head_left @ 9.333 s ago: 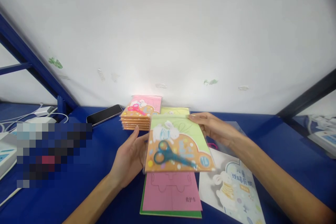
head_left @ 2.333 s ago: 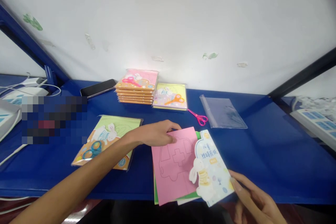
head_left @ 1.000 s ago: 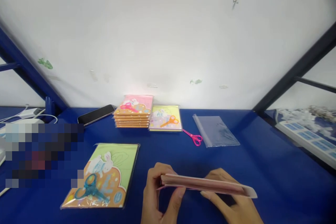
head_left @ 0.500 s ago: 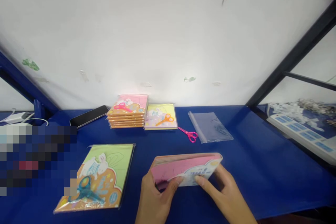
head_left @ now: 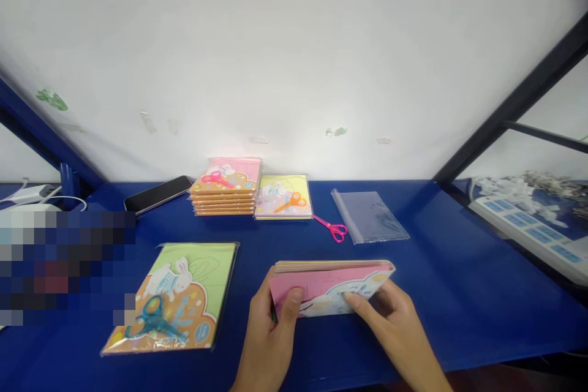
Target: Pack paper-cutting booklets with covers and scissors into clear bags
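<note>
Between my hands is a pink paper-craft booklet, tilted up so that its page edges show along the top. My left hand grips its left end, thumb on the pink cover. At the other end, my right hand holds it with the thumb on the white printed part. Beyond the booklet lie pink scissors and a clear plastic pouch. To the left of my left hand rests a packaged green-and-orange booklet with blue scissors on its front.
At the back stands a stack of packaged pink booklets, next to packaged yellow booklets with orange scissors. A phone lies behind left. A white power strip is beyond the right frame bar. Blurred blocks cover the left edge.
My left thumb has moved up on the pink cover from its lower edge. The booklet remains held by both hands, and the view has shifted slightly.
</note>
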`<state>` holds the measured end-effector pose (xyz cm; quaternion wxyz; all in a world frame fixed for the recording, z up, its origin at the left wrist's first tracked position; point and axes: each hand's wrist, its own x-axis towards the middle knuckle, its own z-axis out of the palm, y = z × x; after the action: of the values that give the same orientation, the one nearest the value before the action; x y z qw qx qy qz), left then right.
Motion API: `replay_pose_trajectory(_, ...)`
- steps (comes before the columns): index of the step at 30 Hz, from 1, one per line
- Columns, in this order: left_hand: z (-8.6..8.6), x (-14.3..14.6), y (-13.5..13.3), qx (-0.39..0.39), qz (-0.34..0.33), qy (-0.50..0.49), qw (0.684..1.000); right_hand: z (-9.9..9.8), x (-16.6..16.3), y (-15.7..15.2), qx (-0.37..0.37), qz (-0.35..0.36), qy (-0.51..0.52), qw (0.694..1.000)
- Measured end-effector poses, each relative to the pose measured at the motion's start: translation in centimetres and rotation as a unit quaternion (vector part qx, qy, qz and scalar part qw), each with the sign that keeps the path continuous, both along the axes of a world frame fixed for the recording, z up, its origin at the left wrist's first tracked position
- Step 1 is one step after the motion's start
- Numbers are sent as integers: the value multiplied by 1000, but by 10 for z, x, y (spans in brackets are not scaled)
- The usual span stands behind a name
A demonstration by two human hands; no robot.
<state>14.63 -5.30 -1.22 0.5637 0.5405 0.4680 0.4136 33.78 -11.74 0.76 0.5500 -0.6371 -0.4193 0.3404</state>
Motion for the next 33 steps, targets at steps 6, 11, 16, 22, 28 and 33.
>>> replay_pose_trajectory(6,-4,2,-18,10,85,-7,996,-7,2,-12,64,7,22,998)
replay_pose_trajectory(11,13,7,-30,88,50,-34,994,-1,-11,-13,148,-28,34,988)
replay_pose_trajectory(16,24,8,-25,215,-34,-62,974,6,-31,-5,232,-102,36,967)
replay_pose_trajectory(22,8,-3,-26,250,-62,-21,966,9,-42,1,241,-225,79,941)
replay_pose_trajectory(28,-3,-4,-29,226,-48,28,972,8,-44,4,261,-224,74,936)
replay_pose_trajectory(33,0,5,-26,181,0,10,983,4,-41,2,273,-204,71,937)
